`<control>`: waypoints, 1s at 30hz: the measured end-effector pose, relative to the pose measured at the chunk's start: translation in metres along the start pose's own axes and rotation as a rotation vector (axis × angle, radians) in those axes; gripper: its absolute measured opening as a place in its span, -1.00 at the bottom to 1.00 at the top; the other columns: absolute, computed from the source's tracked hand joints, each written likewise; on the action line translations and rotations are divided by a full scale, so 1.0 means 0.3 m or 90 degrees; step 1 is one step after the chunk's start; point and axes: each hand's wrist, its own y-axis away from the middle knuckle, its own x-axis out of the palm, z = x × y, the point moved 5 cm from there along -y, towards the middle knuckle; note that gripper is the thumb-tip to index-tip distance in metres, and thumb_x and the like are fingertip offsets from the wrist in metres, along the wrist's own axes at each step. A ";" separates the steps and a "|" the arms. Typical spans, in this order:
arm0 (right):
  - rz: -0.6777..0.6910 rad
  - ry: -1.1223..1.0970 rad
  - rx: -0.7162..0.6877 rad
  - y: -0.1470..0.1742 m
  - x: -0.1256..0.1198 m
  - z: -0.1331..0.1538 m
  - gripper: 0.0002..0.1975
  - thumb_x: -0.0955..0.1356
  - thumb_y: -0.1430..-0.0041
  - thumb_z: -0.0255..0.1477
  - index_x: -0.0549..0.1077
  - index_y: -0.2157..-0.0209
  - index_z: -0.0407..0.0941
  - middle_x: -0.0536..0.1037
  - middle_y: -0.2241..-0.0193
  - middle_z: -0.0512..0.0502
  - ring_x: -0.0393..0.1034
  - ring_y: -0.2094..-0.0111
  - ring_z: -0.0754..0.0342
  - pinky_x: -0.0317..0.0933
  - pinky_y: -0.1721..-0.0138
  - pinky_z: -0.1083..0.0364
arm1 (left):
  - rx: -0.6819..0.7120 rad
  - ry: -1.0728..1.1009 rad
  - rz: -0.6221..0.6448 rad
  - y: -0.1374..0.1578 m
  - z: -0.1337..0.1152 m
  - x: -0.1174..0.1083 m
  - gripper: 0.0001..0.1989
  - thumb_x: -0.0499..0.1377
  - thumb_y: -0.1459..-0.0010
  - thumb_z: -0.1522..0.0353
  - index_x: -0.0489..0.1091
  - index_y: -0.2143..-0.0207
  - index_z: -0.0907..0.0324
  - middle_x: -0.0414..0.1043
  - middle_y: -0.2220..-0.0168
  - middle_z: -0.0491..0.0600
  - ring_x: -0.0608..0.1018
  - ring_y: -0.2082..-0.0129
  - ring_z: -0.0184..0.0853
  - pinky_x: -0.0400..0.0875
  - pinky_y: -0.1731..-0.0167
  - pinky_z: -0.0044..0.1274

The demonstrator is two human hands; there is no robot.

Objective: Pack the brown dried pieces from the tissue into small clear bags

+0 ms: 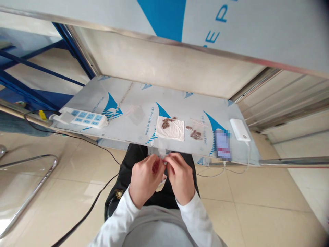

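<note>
My left hand (146, 176) and my right hand (182, 178) meet just in front of the shelf edge, above my lap. Fingertips of both pinch what looks like a small clear plastic bag (161, 151), its upper part sticking up between them; its contents cannot be made out. Beyond them a white tissue (174, 133) lies on the shelf (133, 132), with small brown pieces (166, 123) heaped on it. To its right is a clear zip bag (197, 123) with similar brown pieces (196, 134) in or on it. Another clear bag (136, 113) lies flat, farther left.
A white power strip (88, 118) with a plug sits at the shelf's left end. At the right lie a phone (222, 145) and a white power bank (239, 129), both with cables. An upper shelf (102, 10) overhangs the back. A black cable (89, 209) crosses the floor.
</note>
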 end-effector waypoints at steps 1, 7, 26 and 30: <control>0.032 0.005 -0.003 -0.005 0.002 0.004 -0.76 0.23 -0.22 -0.57 0.49 0.27 -0.04 0.50 0.30 -0.11 0.43 0.29 0.05 0.27 0.25 0.12 | 0.015 0.006 0.006 0.001 -0.005 0.000 -0.73 0.05 -0.18 0.32 0.23 0.59 0.13 0.39 0.61 -0.10 0.42 0.63 -0.43 0.25 0.57 -0.61; 0.077 0.026 0.014 -0.025 0.004 -0.008 -0.71 0.24 -0.17 -0.62 0.51 0.20 -0.06 0.47 0.22 -0.13 0.44 0.29 0.04 0.30 0.25 0.10 | -0.005 -0.001 0.021 0.011 0.003 0.016 -0.69 0.06 -0.17 0.32 0.19 0.64 0.14 0.28 0.68 -0.15 0.30 0.69 -0.47 0.15 0.61 -0.61; 0.203 -0.174 0.026 -0.031 -0.027 -0.054 -0.78 0.30 -0.11 -0.54 0.53 0.53 -0.14 0.44 0.64 0.06 0.24 0.61 0.21 0.09 0.55 0.23 | 0.247 -0.008 0.153 -0.043 -0.024 0.076 -0.49 0.33 0.11 0.31 0.31 0.06 0.12 0.46 0.17 0.05 0.48 0.14 -0.15 0.34 0.10 -0.32; 0.182 -0.214 0.036 -0.093 -0.039 -0.124 -0.83 0.34 -0.13 -0.38 0.57 0.43 -0.12 0.51 0.50 -0.01 0.37 0.51 0.16 0.21 0.46 0.20 | 0.166 0.046 0.113 -0.037 0.028 0.073 -0.71 0.24 -0.01 0.35 0.33 0.17 0.12 0.46 0.27 -0.02 0.50 0.26 -0.27 0.38 0.23 -0.46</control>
